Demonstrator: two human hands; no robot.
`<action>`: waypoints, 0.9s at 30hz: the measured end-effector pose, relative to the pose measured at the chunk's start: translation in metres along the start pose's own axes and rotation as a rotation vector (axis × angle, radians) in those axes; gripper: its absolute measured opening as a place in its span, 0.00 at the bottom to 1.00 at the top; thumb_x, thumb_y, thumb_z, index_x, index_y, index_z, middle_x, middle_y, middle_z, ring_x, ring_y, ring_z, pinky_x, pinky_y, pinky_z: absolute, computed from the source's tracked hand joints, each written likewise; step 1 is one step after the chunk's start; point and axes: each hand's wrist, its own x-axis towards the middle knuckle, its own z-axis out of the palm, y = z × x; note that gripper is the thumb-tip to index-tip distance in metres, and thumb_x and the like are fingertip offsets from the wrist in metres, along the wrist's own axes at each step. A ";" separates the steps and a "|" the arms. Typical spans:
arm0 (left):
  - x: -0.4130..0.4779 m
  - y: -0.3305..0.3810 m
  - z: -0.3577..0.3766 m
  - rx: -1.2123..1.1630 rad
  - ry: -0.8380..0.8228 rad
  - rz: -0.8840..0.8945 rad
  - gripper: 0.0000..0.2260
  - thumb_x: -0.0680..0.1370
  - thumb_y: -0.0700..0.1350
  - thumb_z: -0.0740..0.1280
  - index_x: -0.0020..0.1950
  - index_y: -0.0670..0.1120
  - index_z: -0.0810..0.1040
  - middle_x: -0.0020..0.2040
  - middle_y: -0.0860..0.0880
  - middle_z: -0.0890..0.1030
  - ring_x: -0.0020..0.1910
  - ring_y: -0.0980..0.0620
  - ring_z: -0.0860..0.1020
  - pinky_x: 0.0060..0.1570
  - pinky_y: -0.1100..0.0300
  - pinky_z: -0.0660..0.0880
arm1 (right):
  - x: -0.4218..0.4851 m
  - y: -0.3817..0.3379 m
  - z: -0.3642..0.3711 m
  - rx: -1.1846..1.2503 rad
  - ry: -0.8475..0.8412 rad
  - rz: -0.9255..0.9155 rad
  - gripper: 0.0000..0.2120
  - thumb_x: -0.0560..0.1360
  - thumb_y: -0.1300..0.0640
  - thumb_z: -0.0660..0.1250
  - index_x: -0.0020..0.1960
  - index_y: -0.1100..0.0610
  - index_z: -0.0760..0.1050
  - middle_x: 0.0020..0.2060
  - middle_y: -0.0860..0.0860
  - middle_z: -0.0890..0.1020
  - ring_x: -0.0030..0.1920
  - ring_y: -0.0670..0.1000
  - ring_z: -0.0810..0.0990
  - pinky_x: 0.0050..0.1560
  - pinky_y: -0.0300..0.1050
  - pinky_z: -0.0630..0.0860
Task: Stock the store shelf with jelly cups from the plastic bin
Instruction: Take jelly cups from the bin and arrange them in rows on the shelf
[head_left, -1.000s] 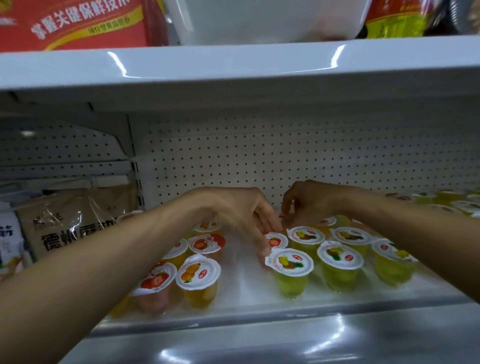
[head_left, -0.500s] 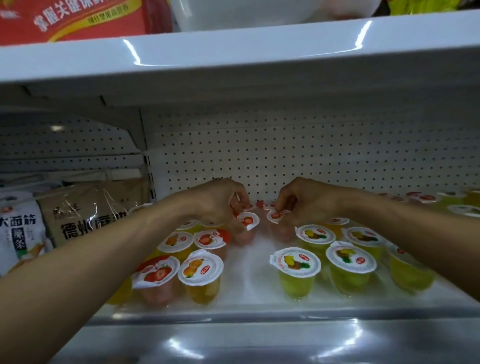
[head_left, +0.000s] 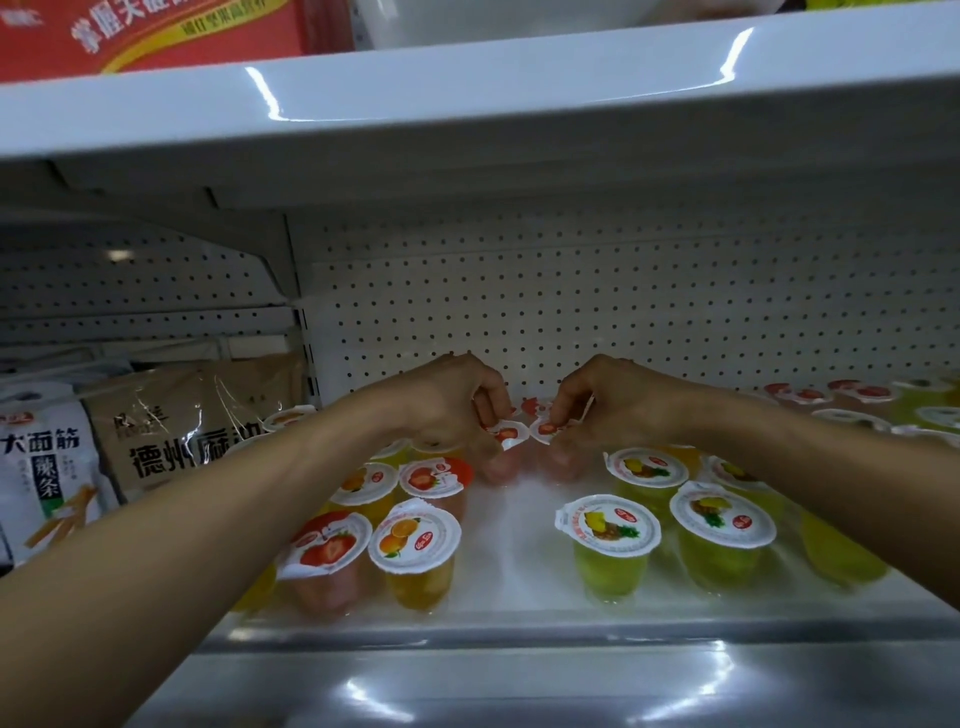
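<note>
Both hands reach deep into the white shelf (head_left: 519, 603). My left hand (head_left: 447, 405) pinches the lid rim of a red strawberry jelly cup (head_left: 506, 434) at the back middle. Right beside it, my right hand (head_left: 608, 405) pinches the lid of a second strawberry jelly cup (head_left: 545, 430). The two cups stand side by side, nearly touching, close to the pegboard wall. On the left stands a cluster of orange and strawberry jelly cups (head_left: 415, 540). On the right stand yellow pineapple jelly cups (head_left: 610, 527). The white plastic bin (head_left: 493, 21) sits on the shelf above, mostly cut off.
Brown and white snack bags (head_left: 171, 431) fill the neighbouring shelf bay at left, behind an upright divider (head_left: 301, 332). More strawberry cups (head_left: 852, 395) line the back right. A red carton (head_left: 145, 31) sits on the upper shelf. A bare strip of shelf runs between the two cup clusters.
Both hands pushed further back toward the pegboard, each with a strawberry cup; the two cups now stand side by side at the back. The camera moved closer.
</note>
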 end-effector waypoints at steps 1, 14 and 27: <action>0.000 0.000 0.000 0.001 -0.003 0.001 0.18 0.64 0.50 0.81 0.51 0.54 0.81 0.47 0.58 0.82 0.45 0.59 0.81 0.49 0.59 0.81 | 0.000 0.000 0.000 -0.001 -0.004 0.004 0.09 0.68 0.50 0.75 0.48 0.50 0.84 0.43 0.43 0.83 0.42 0.41 0.80 0.49 0.41 0.78; -0.056 0.054 0.001 -0.204 -0.075 0.248 0.13 0.70 0.58 0.75 0.49 0.53 0.85 0.45 0.57 0.85 0.47 0.58 0.83 0.53 0.60 0.78 | -0.058 -0.003 -0.042 -0.035 -0.171 -0.036 0.10 0.72 0.50 0.73 0.53 0.46 0.83 0.43 0.42 0.85 0.45 0.42 0.82 0.53 0.42 0.77; -0.073 0.068 0.021 0.173 0.085 0.174 0.16 0.65 0.58 0.77 0.50 0.56 0.82 0.42 0.59 0.83 0.45 0.61 0.79 0.54 0.60 0.69 | -0.075 -0.013 -0.019 -0.243 0.009 0.115 0.14 0.65 0.42 0.75 0.48 0.44 0.81 0.43 0.44 0.79 0.42 0.42 0.77 0.42 0.41 0.73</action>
